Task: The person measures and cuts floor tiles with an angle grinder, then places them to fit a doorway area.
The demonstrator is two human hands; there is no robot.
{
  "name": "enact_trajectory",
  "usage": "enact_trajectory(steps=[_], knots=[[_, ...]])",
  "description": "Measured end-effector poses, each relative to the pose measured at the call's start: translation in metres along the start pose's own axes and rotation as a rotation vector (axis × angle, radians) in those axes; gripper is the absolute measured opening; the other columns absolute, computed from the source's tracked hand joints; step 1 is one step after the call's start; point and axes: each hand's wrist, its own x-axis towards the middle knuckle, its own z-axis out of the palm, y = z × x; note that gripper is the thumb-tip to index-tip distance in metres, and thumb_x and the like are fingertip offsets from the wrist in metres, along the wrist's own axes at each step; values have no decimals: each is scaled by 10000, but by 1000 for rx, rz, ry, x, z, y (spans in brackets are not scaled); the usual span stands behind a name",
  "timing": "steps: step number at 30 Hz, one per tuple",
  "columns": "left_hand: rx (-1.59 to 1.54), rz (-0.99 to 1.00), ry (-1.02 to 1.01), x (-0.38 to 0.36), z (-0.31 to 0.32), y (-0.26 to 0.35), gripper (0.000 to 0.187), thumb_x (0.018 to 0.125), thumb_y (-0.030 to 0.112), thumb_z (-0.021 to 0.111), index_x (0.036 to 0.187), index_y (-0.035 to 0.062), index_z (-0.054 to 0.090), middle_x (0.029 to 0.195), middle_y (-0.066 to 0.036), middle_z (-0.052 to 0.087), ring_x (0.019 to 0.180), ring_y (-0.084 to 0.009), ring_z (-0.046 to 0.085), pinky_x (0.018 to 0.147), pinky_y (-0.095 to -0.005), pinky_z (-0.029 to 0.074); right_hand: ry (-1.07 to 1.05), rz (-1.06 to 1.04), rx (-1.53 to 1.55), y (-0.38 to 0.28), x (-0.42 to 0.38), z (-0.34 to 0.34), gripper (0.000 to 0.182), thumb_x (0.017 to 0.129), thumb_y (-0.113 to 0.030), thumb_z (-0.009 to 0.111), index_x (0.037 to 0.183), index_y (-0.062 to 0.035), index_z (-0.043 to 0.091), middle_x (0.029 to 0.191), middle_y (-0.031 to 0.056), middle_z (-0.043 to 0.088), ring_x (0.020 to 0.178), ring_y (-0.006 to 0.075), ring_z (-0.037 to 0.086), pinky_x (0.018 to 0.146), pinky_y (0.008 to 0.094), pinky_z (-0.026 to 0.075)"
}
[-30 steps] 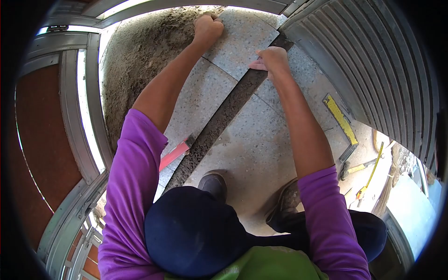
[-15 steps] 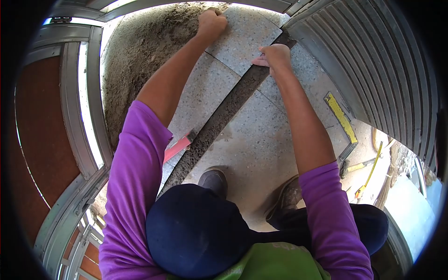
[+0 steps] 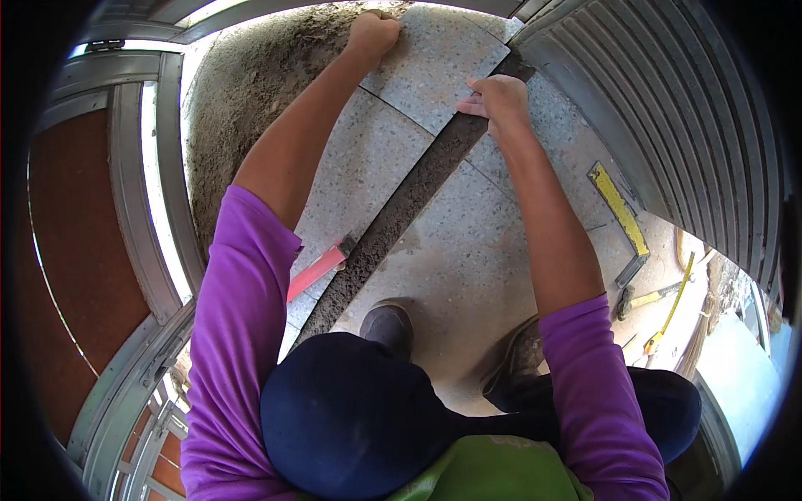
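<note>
A speckled grey terrazzo tile (image 3: 443,63) lies between my two hands at the top of the view. My left hand (image 3: 374,35) is closed at the tile's left edge, beside the sandy mortar; its fingertips are hidden. My right hand (image 3: 507,102) grips the opposite edge, thumb above and fingers over the dark mortar-lined gap (image 3: 418,179). That gap runs diagonally between the rows of tiles. Closer to me, a red-handled tool (image 3: 317,271) with a dark head lies on the tiles against the gap.
Rough mortar or sand (image 3: 259,100) covers the upper left. A yellow-and-grey square (image 3: 618,213), a hammer (image 3: 652,298) and a tape measure (image 3: 656,341) lie at right. A ribbed metal shutter (image 3: 668,108) stands at right, a metal-framed gate (image 3: 134,200) at left. My shoes (image 3: 388,326) are on the floor.
The view has shifted slightly. My left hand has moved a little left and up, and my right hand slightly right. Both stay at the tile's edges.
</note>
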Motion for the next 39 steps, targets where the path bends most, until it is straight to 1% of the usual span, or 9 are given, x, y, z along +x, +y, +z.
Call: enact_trajectory(steps=[2, 5, 8, 15, 18, 21, 30, 33, 39], knots=[[-15, -28, 5, 11, 7, -12, 146, 873, 150, 736, 975, 56, 780, 933, -106, 743, 818, -223, 682, 723, -390, 555, -4, 8, 6, -2, 1, 0, 203, 899, 14, 640, 993, 184, 580, 875, 252, 643, 643, 334, 715, 552, 364, 639], [95, -132, -27, -10, -9, 19, 337, 816, 192, 788, 1138, 97, 780, 1022, -180, 755, 853, -320, 707, 774, -474, 588, 3, 13, 2, 0, 1, 0, 242, 901, 22, 632, 1034, 214, 571, 883, 273, 643, 627, 339, 720, 520, 353, 628], [-16, -31, -71, 21, -8, -23, 267, 832, 171, 780, 1088, 93, 798, 971, -146, 758, 800, -252, 675, 685, -400, 540, 11, -1, 8, 1, 3, -1, 245, 898, 19, 634, 1031, 215, 574, 880, 273, 644, 627, 337, 720, 520, 354, 629], [-174, -138, -145, 12, -22, 1, 149, 922, 88, 723, 1054, 40, 774, 1010, -94, 746, 897, -210, 677, 830, -385, 557, 0, -18, 23, 3, 3, 0, 252, 898, 6, 637, 1017, 219, 576, 862, 262, 644, 616, 335, 714, 514, 370, 630], [-197, -181, -127, 12, -20, 1, 145, 928, 62, 717, 1059, 45, 776, 1031, -88, 750, 925, -209, 682, 855, -377, 562, -23, -3, 2, -2, -2, -2, 128, 899, -29, 661, 828, 53, 592, 850, 158, 608, 675, 291, 697, 622, 379, 654], [-279, -170, -138, 13, -19, -6, 128, 925, 68, 718, 1034, 52, 784, 1011, -82, 746, 912, -199, 665, 844, -366, 551, -20, 13, 0, -3, -4, -2, 147, 904, -30, 662, 799, 25, 576, 845, 146, 599, 668, 286, 692, 623, 377, 655], [-208, -115, -111, 3, -16, -2, 125, 917, 87, 740, 1029, 77, 795, 981, -52, 747, 866, -167, 651, 814, -344, 538, -11, 13, -36, -5, -7, -2, 138, 897, -21, 665, 793, 18, 584, 806, 134, 594, 662, 275, 691, 609, 366, 652], [-148, -82, -133, 3, -20, 0, 145, 894, 105, 753, 1025, 109, 814, 947, -43, 746, 842, -164, 638, 774, -341, 522, 19, -30, 20, 2, -1, -1, 167, 902, 2, 646, 932, 160, 602, 810, 232, 659, 603, 321, 719, 514, 343, 621], [-98, -93, -213, 5, -31, 7, 199, 878, 137, 780, 1072, 113, 815, 1055, -54, 769, 953, -174, 686, 850, -333, 546, -6, -42, 16, 4, 2, -2, 102, 880, 30, 649, 871, 100, 577, 829, 179, 601, 595, 297, 687, 532, 363, 656]])
